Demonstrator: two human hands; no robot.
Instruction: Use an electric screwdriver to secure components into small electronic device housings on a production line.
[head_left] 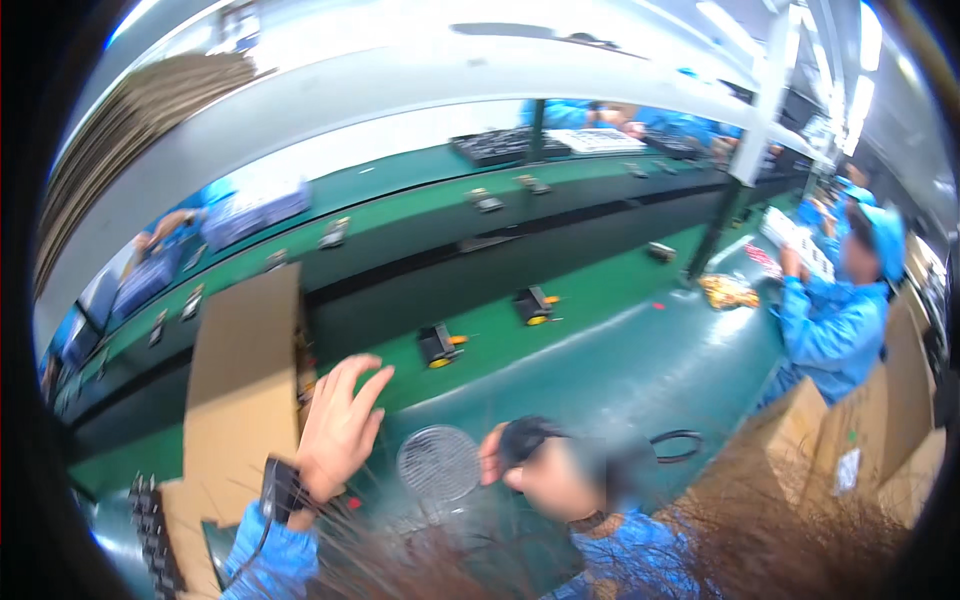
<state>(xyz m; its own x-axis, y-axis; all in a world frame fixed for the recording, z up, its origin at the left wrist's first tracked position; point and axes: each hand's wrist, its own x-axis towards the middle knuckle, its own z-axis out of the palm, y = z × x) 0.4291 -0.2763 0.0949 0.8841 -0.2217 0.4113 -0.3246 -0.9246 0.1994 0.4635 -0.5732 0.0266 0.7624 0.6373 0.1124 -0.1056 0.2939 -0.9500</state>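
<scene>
My left hand is raised beside an open cardboard box, its fingers apart and nothing in them. On my right, my right hand is closed round a dark, rounded part; blur keeps me from telling its kind. Just left of that hand lies a round, see-through grille disc on the green bench. Beyond my hands, two black blocks with yellow round pieces, one nearer and one farther, sit on the green conveyor belt.
A black cable loop lies right of my right hand. Small metallic parts dot the far belt. A post stands at right, near a yellow bundle. A co-worker in blue holds a white tray.
</scene>
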